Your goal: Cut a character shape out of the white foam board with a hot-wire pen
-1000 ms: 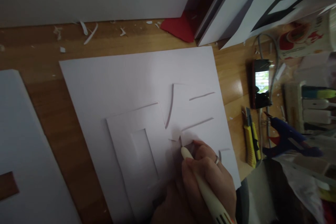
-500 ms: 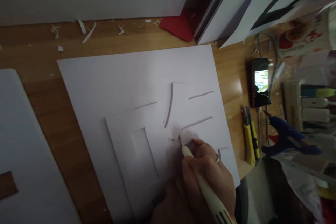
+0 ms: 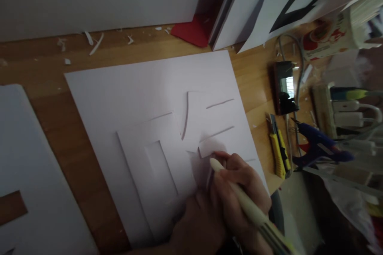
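My right hand point(image 3: 236, 181) grips a cream pen-shaped cutter point(image 3: 249, 207) with slots in its body. Its tip points down at a white foam board point(image 3: 191, 71), and the hand hides the very end. Cut lines run across the board: a large rectangle with a smaller one inside, a curved cut and several short straight ones. Low in the view, my left hand point(image 3: 199, 223) lies in shadow on the board, right beside the right hand. Its fingers rest on the surface, partly hidden, and hold nothing that I can see.
A yellow utility knife point(image 3: 279, 149), a blue glue gun point(image 3: 321, 141) and a phone point(image 3: 285, 87) lie to the right, near a power strip point(image 3: 323, 107) and cables. Foam scraps point(image 3: 97, 44) and a red piece point(image 3: 191, 32) lie behind. Another white board point(image 3: 32, 155) is at left.
The view has shifted, so the surroundings appear further left. My right hand has drawn the cutter back along the board, toward the bottom of the view. The left hand shows more.
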The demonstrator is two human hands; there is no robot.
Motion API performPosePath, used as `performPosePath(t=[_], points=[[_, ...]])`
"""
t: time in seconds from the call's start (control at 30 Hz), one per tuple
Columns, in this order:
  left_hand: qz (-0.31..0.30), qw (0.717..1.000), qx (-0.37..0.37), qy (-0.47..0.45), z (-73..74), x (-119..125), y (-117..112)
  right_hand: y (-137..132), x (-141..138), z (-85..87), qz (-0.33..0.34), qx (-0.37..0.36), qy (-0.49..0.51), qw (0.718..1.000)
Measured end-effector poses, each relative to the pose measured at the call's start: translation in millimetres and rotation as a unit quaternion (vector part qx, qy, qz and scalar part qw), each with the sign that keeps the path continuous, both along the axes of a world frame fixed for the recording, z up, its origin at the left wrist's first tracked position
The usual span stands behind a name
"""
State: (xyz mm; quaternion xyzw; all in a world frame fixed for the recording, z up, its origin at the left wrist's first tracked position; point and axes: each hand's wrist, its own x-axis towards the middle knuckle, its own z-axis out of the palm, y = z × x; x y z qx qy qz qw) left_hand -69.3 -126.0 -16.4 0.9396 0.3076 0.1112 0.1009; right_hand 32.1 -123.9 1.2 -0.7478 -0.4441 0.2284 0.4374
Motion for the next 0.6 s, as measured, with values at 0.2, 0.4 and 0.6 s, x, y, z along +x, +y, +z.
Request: performPosePath(t=[0.2,0.4,0.6], points=[[-0.033,0.992,0.086,0.09,14.9,-5.6,14.0,-21.6,11.4,-0.8,-0.118,0.141,0.166,0.969],[-0.079,0.979,0.128,0.136,8.0,-6.0,7.8,-38.1,15.9,-6.0,-0.158,0.214,0.204,0.942],[-0.093,0.968,0.195,0.124,12.2,-4.0,11.9,-47.3,21.1,-8.6,-0.145,0.196,0.18,0.953]])
